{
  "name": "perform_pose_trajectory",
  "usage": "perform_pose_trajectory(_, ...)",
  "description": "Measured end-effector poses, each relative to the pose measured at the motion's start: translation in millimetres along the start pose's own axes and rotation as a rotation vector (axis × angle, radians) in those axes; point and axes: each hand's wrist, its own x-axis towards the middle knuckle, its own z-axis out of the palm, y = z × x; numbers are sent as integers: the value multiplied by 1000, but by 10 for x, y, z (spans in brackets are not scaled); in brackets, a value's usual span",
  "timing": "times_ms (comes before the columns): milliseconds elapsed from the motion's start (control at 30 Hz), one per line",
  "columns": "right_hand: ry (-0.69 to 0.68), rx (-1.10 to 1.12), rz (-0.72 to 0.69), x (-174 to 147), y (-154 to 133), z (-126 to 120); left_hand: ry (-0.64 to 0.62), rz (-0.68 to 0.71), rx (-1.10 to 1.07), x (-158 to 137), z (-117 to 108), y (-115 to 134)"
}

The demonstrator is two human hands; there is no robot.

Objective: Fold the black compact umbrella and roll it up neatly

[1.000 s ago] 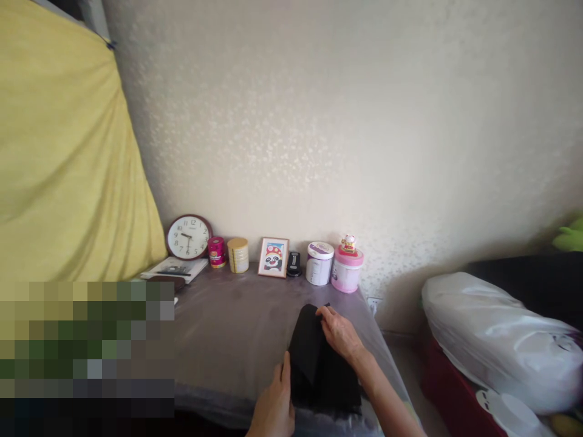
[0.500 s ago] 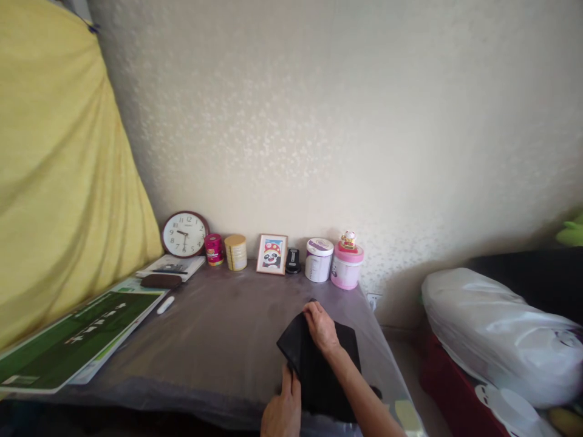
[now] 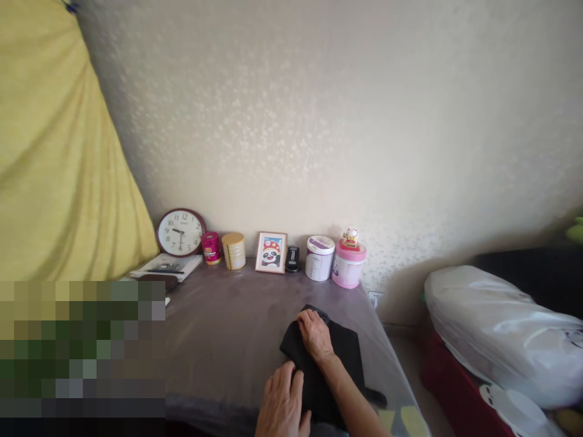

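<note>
A piece of black cloth (image 3: 348, 346) lies folded at the right front of the table, with a narrow dark strip sticking out at its lower right. What kind of article it is, I cannot make out. My right hand (image 3: 316, 335) rests on its upper left part, fingers curled over the fold there. Lower down, my left hand (image 3: 281, 397) lies along the cloth's left edge, its fingers stretched and the thumb apart. Part of the cloth is hidden under my right forearm.
Along the wall stand a clock (image 3: 181, 233), a pink can (image 3: 211, 249), a yellow tin (image 3: 234, 250), a framed panda picture (image 3: 271, 252), a purple-white tub (image 3: 319, 260) and a pink tub (image 3: 348, 267) topped by a figurine. A white plastic bag (image 3: 496, 328) lies right of the table.
The raised left corner of the cloth has come down flatter. My left hand has gone from pinching the edge to lying spread on it. My right hand has shifted slightly left and down.
</note>
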Motion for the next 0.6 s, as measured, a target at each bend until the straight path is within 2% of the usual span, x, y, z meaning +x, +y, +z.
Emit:
perform_pose_trajectory(133,-26,17,-11,-2,18,17,317,161,-76,148,-85,78)
perform_pose_trajectory(233,-6,12,-8,-14,23,30,399,216,-182,200,-122,136)
perform_pose_trajectory(333,16,20,-6,-23,19,35,399,270,-169,196,-22,107)
perform_pose_trajectory(400,28,38,-11,-22,20,40,377,303,-42,171,112,39)
perform_pose_trajectory(500,30,62,-21,-16,26,54,304,249,106,113,331,-69)
perform_pose_trajectory(600,23,80,-11,-14,35,67,230,202,163,50,499,-118)
